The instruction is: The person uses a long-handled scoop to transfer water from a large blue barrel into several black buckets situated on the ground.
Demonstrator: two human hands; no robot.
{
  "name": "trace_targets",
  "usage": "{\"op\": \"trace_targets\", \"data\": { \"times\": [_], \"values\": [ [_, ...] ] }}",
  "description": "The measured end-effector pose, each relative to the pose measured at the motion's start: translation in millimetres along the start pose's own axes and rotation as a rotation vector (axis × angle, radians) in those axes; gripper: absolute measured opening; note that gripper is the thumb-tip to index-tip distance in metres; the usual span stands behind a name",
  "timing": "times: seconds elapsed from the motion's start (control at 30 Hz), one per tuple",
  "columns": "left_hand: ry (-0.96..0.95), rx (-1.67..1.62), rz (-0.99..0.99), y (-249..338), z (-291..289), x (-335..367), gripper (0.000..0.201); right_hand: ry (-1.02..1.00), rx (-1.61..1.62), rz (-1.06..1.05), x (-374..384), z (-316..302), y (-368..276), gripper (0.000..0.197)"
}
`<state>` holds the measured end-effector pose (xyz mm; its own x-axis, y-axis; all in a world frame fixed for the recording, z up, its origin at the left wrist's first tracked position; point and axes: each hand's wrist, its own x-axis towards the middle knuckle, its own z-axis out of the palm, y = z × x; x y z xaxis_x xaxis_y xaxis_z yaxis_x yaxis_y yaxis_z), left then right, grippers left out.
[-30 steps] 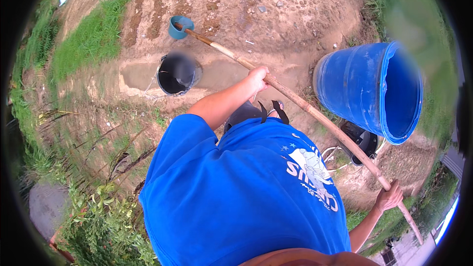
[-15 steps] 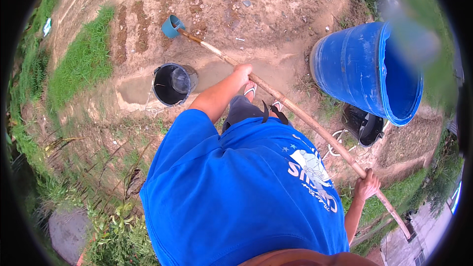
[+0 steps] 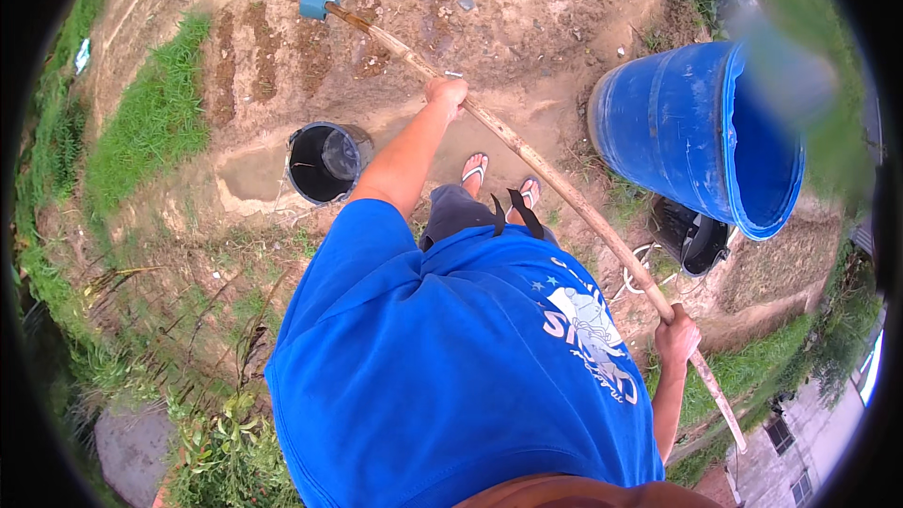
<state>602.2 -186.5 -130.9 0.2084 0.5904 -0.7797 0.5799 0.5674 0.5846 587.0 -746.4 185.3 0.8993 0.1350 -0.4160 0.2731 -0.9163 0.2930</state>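
Note:
Both my hands grip a long-handled dipper (image 3: 550, 179), a pale wooden pole slanting across in front of my body. At its far left end sits a teal cup-shaped head (image 3: 318, 0), held out over the bare soil and tipped so that its inside is out of sight. My left hand (image 3: 447, 95) is closed round the pole toward the cup end. Lower down, at my right side, my right hand (image 3: 678, 334) wraps the pole not far from its free end. Left of my feet stands a black bucket (image 3: 325, 164) with something greyish inside.
A big blue barrel (image 3: 668, 122) leans on the right, its mouth facing right. Beside it lies a second black bucket (image 3: 694, 237) near a pale hose (image 3: 636, 273). Grass (image 3: 155, 122) grows at left, with planted rows (image 3: 266, 52) beyond. A smear blurs the upper right.
The dipper's cup has moved farther out and turned so its opening no longer shows. My left hand has reached forward; my right hand has shifted slightly up and left with the pole.

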Motion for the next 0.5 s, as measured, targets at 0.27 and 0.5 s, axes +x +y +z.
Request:
{"op": "trace_targets", "data": {
  "times": [0.27,0.5],
  "values": [
    [-0.472,-0.436,-0.215,21,15,-169,0.014,0.319,-0.219,0.038,29,-138,173,0.017],
    [-0.596,-0.716,-0.448,-2,-10,-282,0.017,0.537,-0.325,-0.191,70,-298,272,0.013]
  ]
}}
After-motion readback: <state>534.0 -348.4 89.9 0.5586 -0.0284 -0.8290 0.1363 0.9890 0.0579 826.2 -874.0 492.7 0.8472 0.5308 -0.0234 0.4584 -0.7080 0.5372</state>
